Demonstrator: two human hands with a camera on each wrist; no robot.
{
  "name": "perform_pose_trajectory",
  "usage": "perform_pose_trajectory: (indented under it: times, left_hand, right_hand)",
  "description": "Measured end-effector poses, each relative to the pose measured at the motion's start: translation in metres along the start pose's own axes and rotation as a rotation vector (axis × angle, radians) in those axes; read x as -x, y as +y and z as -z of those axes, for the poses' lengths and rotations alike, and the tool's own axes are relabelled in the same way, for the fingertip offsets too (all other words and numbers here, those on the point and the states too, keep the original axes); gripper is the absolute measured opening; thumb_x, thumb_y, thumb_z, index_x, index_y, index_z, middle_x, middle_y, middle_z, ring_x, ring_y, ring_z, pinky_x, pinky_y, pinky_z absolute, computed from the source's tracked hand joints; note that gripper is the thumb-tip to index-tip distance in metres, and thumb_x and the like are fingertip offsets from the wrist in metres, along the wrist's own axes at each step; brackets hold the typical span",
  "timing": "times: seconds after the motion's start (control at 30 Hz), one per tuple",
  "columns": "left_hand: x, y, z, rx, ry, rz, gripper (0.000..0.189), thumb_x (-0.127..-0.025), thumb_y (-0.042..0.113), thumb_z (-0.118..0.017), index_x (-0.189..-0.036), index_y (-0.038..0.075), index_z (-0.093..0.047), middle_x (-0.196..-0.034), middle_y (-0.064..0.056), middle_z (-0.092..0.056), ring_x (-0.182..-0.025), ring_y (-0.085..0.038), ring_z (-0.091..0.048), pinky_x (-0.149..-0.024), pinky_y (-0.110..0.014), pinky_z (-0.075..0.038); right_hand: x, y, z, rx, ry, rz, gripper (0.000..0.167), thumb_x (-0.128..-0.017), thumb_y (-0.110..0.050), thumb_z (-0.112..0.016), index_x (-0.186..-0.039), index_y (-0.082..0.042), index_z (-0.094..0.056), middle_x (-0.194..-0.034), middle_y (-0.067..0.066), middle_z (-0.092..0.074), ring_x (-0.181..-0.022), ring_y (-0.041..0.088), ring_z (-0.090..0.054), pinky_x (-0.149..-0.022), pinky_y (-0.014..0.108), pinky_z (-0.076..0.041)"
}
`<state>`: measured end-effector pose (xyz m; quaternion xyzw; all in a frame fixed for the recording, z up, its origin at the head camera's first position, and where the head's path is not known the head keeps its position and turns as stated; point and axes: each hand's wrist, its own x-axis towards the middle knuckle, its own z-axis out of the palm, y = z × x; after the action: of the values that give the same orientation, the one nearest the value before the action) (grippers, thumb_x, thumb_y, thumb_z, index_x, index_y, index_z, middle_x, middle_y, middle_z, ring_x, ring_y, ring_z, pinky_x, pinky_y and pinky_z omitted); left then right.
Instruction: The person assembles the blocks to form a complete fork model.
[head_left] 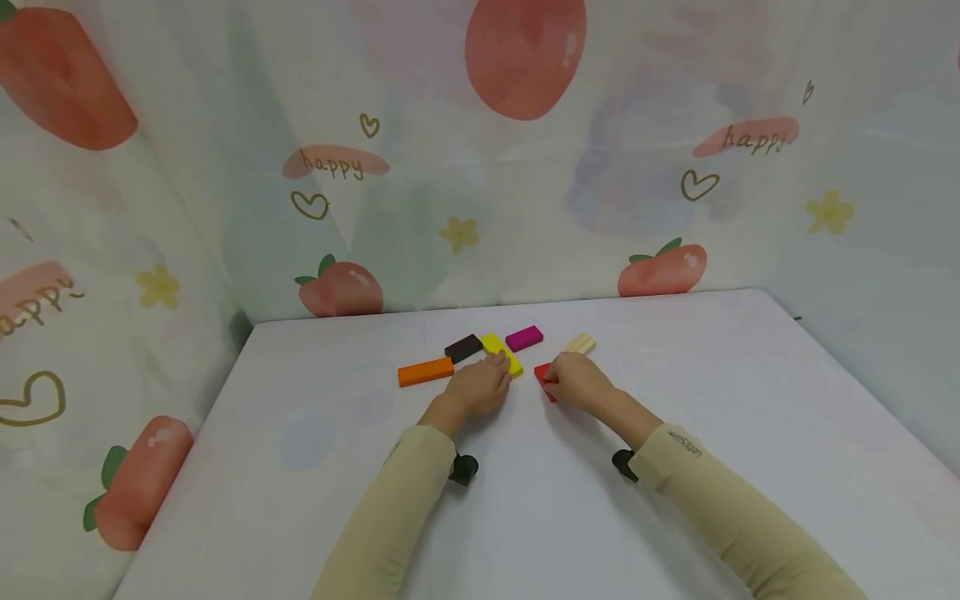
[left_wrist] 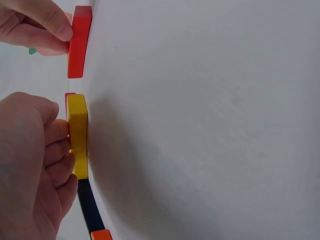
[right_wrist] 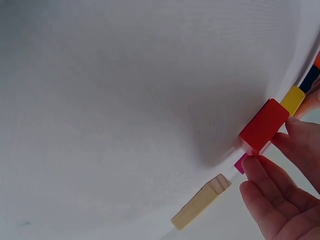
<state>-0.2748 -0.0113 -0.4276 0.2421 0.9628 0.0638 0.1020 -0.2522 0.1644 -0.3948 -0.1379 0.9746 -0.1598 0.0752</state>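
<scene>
A red block (head_left: pixel 546 382) is pinched between the thumb and fingers of my right hand (head_left: pixel 581 382), and in the right wrist view the red block (right_wrist: pixel 265 126) shows its broad face. My left hand (head_left: pixel 478 387) rests its bent fingers along the upper side of a yellow block (head_left: pixel 514 364). In the left wrist view the yellow block (left_wrist: pixel 78 137) lies flat on the table, its thumb side free. A black block (head_left: pixel 463 348) sits at the yellow one's far left, and an orange block (head_left: pixel 426 372) meets the black one's end.
Behind the hands lie a magenta block (head_left: pixel 524 338) and a pale wooden block (head_left: pixel 581 343), the latter just beyond the right hand. Everything is on a white-covered table (head_left: pixel 337 517). A printed cloth (head_left: pixel 517 183) hangs along the back and left sides.
</scene>
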Motion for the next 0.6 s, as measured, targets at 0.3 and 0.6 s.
perform_pose_trajectory:
  times: [0.3,0.6]
  left_hand:
    - [0.0022,-0.0004,-0.0047,-0.013,0.01,-0.042,0.049,-0.1,0.032,-0.032,-0.144,0.011,-0.031,-0.148,0.0,-0.028,-0.135,-0.014,-0.024,-0.108,-0.03,-0.021]
    - [0.0046,-0.0005,-0.0054,-0.013,0.007,-0.043,0.048,-0.1,0.033,-0.032,-0.144,0.012,-0.032,-0.148,0.001,-0.028,-0.134,-0.013,-0.024,-0.108,-0.03,-0.021]
  right_hand:
    - [0.0053,-0.0012,-0.0029,0.021,0.021,0.022,0.009,-0.082,-0.006,-0.068,-0.086,0.001,-0.072,-0.073,0.004,-0.063,-0.072,0.019,-0.052,-0.069,0.034,-0.049]
    - [0.0086,-0.0035,-0.003,0.012,0.013,0.02,0.009,-0.082,-0.006,-0.067,-0.085,0.001,-0.072,-0.072,0.004,-0.063,-0.07,0.019,-0.052,-0.069,0.034,-0.05]
